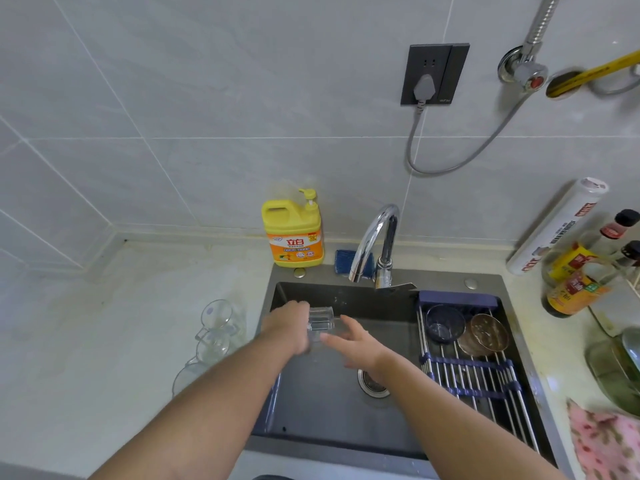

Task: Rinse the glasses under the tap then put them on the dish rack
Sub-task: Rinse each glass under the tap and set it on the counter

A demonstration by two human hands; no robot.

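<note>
My left hand [287,325] grips a clear glass [320,322] on its side over the left part of the dark sink [325,403]. My right hand [349,344] is just right of it, fingers spread and reaching toward the glass's open end; contact cannot be told. The chrome tap [375,237] arches above the sink's back edge, with no water visible. Three clear glasses [214,337] stand on the counter left of the sink. On the dish rack [474,375] across the sink's right side lie a dark blue glass [444,323] and a brown glass [488,336].
A yellow detergent bottle [294,233] and a blue sponge [344,261] sit behind the sink. Sauce bottles [581,271], a white roll [557,226], a glass lid [620,368] and a pink cloth [606,441] crowd the right counter. A plugged cable [415,140] hangs on the wall.
</note>
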